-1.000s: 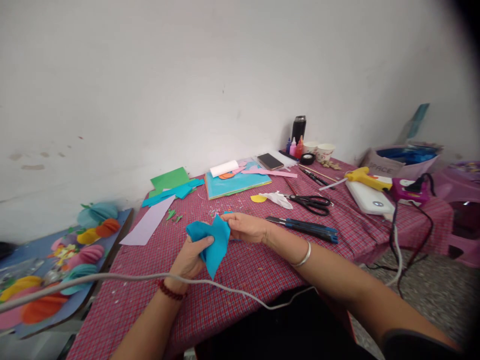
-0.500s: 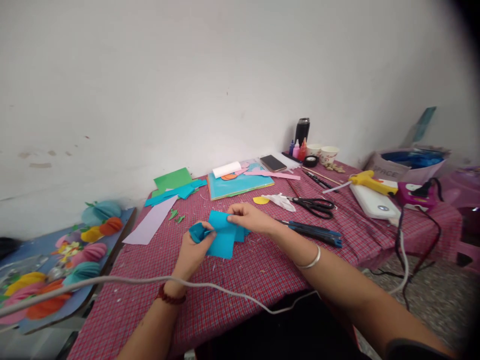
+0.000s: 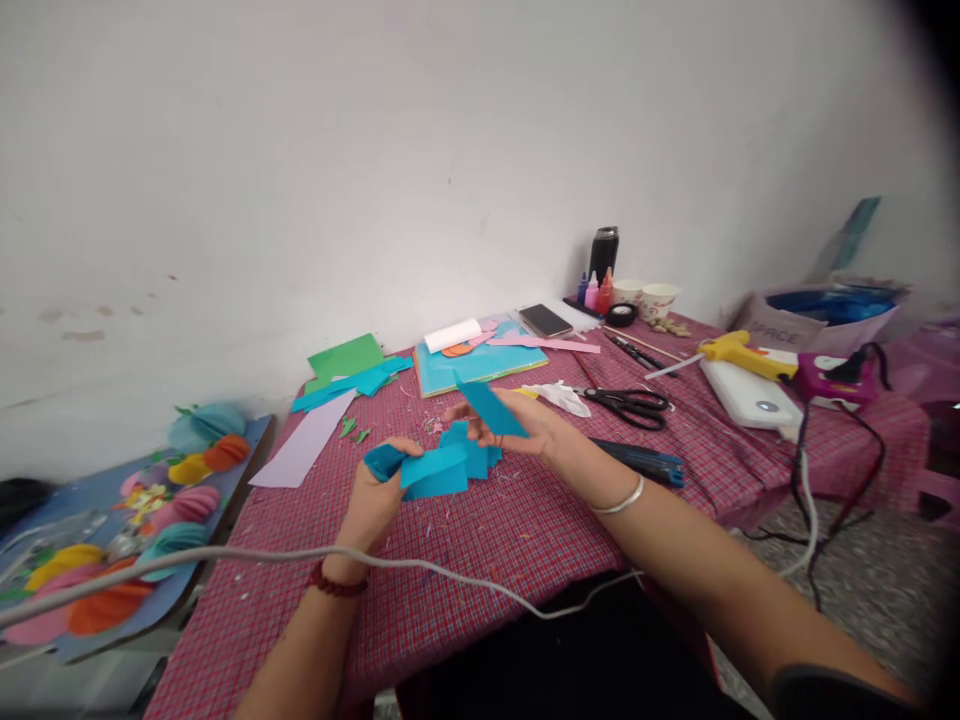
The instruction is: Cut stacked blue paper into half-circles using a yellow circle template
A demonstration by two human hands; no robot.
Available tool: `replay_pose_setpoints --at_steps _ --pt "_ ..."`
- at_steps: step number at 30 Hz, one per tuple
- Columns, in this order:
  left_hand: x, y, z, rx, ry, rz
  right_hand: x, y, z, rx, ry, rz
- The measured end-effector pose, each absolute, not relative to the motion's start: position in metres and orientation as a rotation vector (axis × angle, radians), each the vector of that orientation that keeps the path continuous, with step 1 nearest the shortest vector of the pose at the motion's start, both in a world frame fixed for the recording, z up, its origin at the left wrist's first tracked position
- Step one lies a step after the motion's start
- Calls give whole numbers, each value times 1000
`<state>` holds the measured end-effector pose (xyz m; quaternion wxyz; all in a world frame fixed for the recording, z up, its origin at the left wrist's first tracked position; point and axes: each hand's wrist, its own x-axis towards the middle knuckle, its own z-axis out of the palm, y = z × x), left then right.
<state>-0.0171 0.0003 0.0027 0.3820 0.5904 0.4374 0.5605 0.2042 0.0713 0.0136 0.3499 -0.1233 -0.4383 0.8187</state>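
My left hand is closed on a folded piece of blue paper just above the red checked tablecloth. My right hand pinches a separate flat blue paper piece, held tilted a little above the table. More blue paper bits lie under and between the hands.
Black scissors, a blue-handled knife, a yellow glue gun, a white power bank, a phone, paint bottles, cups and coloured paper sheets lie beyond. A white cable crosses my left arm. Paper flowers sit at the left.
The right hand has lifted one blue piece away and up from the folded paper, which the left hand keeps holding low over the cloth.
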Motion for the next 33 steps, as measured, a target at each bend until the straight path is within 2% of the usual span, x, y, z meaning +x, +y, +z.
replay_pose_setpoints --at_steps 7,13,25,29,33 --pt "-18 0 4 1581 1194 1512 194 66 6 -326 -1140 2179" --pt "-14 -6 6 1380 1233 1595 186 62 -1 -409 -1058 2198" --pt "-11 -12 13 1362 1168 1538 187 60 1 -437 -1144 2174" --pt "-29 -3 28 1164 1391 1665 191 63 6 -559 -1185 2016" --pt "-47 10 33 839 1326 1959 185 60 -1 -701 -1515 1887"
